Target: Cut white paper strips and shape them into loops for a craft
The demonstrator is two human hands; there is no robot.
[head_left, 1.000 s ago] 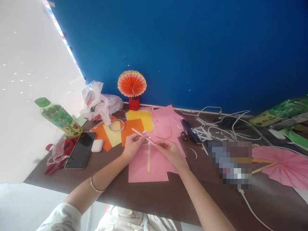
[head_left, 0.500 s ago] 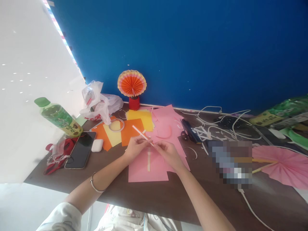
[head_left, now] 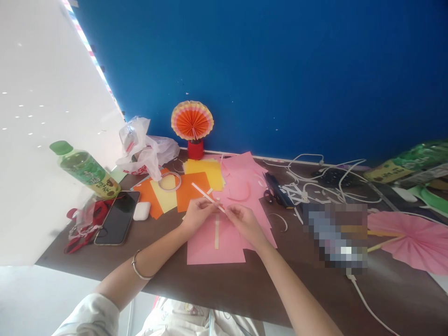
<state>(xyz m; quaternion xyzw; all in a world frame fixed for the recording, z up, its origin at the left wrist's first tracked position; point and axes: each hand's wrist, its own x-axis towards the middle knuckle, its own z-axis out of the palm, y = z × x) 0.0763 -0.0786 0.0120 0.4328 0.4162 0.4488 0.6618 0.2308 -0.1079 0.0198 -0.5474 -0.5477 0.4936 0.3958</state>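
My left hand (head_left: 196,213) and my right hand (head_left: 245,221) meet over a pink paper sheet (head_left: 205,245) on the dark table. Both pinch a thin white stick (head_left: 204,193) that slants up to the left from between the fingertips. A hanging pale strip (head_left: 217,231) drops from where the fingers meet down over the pink sheet. Orange and yellow sheets (head_left: 189,186) lie just beyond my left hand, with a ring of tape (head_left: 169,181) on them.
A paper fan in a red holder (head_left: 192,122) stands by the blue wall. A green bottle (head_left: 85,169), phone (head_left: 117,217), earbud case (head_left: 142,211) and plastic bag (head_left: 145,147) lie left. White cables (head_left: 315,184), dark scissors (head_left: 276,192) and a pink fan (head_left: 413,240) lie right.
My hands have drawn closer together around the stick, and the right hand has slid left along it. Nothing else on the table has moved.
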